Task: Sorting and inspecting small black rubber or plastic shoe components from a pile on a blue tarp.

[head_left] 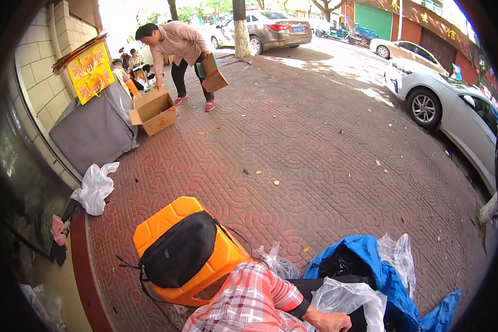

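Observation:
My left arm, in a red and white plaid sleeve (246, 301) with a dark cuff, bends across the lower edge toward the right. At its end my left hand (331, 321) is closed, its fingers curled and partly cut off by the frame edge. What it grips cannot be made out. Right against the hand lies a translucent white plastic bag (351, 299). Behind that, a blue bag (365, 252) gapes around black plastic (343, 265). My right hand is out of sight. Left of my arm, an orange plastic stool (174, 213) carries a black mesh pouch (181, 249) with cords.
Ahead, a person (180, 47) bends over an open cardboard box (154, 110), holding flattened cardboard (213, 77). A grey cover (97, 127) and a white plastic bag (96, 188) lie along the left wall. A white car (448, 99) stands at the right, on patterned red paving (293, 149).

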`<state>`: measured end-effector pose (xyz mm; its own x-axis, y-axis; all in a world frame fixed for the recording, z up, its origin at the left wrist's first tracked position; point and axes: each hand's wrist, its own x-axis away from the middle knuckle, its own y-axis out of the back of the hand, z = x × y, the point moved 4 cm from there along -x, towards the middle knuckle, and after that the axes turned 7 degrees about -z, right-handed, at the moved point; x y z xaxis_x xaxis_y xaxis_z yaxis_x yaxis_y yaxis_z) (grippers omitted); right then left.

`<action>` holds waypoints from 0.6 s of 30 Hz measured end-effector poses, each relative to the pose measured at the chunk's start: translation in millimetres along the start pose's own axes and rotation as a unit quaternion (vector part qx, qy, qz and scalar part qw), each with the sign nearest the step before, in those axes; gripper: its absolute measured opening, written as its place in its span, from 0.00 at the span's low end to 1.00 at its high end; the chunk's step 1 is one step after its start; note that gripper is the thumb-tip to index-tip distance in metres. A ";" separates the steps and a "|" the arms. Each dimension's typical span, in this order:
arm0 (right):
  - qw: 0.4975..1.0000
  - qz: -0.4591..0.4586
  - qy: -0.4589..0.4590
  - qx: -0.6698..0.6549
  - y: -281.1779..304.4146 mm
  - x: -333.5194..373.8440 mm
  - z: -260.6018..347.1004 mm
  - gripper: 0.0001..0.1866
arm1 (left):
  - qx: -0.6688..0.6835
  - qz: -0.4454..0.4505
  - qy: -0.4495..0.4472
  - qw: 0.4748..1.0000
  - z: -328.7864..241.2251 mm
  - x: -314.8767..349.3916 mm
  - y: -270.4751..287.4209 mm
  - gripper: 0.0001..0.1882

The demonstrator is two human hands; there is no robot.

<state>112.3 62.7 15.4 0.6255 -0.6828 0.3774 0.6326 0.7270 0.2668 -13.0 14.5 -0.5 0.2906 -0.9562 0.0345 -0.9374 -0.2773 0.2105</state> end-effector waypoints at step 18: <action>0.990 -0.040 -0.004 -0.134 -4.2 11.9 2.3 0.12 | 0.143 0.012 -0.075 0.987 11.9 -2.6 -11.3 0.07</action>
<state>116.0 51.7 20.8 0.5655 -0.7357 0.3728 0.7790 0.6249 0.0515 -5.4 18.9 -14.7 0.2558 -0.9601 -0.1133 -0.9657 -0.2485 -0.0746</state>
